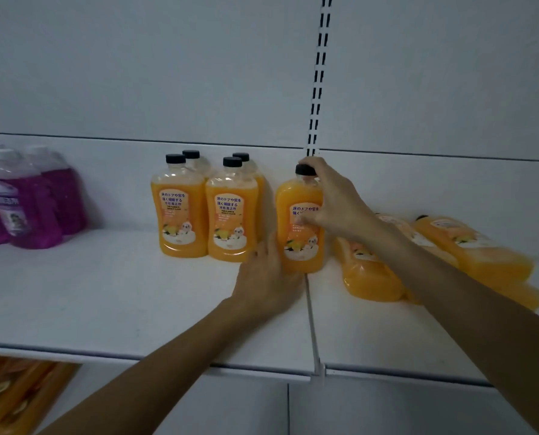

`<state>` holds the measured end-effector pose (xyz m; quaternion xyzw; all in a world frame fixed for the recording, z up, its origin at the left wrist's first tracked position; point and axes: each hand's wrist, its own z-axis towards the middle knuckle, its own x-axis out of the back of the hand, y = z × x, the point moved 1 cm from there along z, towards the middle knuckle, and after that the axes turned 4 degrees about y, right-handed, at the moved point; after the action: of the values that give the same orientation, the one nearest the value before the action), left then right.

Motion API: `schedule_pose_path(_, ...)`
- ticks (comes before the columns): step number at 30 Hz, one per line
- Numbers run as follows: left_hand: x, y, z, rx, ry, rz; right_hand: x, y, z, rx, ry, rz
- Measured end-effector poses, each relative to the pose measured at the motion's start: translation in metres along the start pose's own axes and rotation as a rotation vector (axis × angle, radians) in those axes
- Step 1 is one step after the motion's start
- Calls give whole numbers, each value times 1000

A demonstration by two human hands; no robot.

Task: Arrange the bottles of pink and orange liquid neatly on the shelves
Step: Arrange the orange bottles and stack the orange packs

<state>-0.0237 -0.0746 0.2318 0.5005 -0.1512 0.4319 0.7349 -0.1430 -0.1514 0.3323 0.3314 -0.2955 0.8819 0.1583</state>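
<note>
Orange liquid fills the orange bottle [299, 227] that both hands hold upright near the middle of the shelf [136, 309], its base on or just above the board right at the seam [311, 324] where two shelf boards meet; contact under it cannot be told. Its long axis is vertical, black cap [304, 169] up, label facing the front edge. The right hand [334, 202] comes in from the right and grips it high, fingers curled over the cap and shoulder and the thumb pressed on the label. The left hand [265, 277] reaches from the front edge and curls round the lower left side by the base, so the bottle sits between the two hands, to the right of the left fingers and to the left of the right palm. Just beside it to the left, with a narrow gap, four orange bottles [208, 211] stand in two rows of two toward the back panel [136, 73]. The gap to close runs leftward, and the left hand is the nearer to it and lies partly in the way. On the right half of the shelf lying orange bottles [469, 255] rest on their sides, partly under the right forearm. Pink bottles [26, 199] stand grouped at the left end, well apart. A slotted upright [318, 73] rises behind the held bottle.
</note>
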Motion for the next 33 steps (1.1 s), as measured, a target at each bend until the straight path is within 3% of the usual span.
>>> schedule_pose_path(6,3,0,-14,-47,-187,406,-25,6,14,-77,99,-163)
schedule_pose_path(9,5,4,-15,-49,-214,440,-28,6,24,-143,111,-419)
schedule_pose_path(13,4,4,-15,-55,-233,466,-39,4,32,-157,130,-420)
schedule_pose_path(22,6,6,-16,-42,-237,411,-49,8,43,-169,157,-368)
schedule_pose_path(25,8,6,-13,-13,-216,308,-40,14,36,-171,62,-260)
schedule_pose_path(28,6,14,-4,-19,-181,226,-7,28,20,-242,-2,-37)
schedule_pose_path(33,-11,58,20,-19,-185,7,70,63,-2,-348,79,-74)
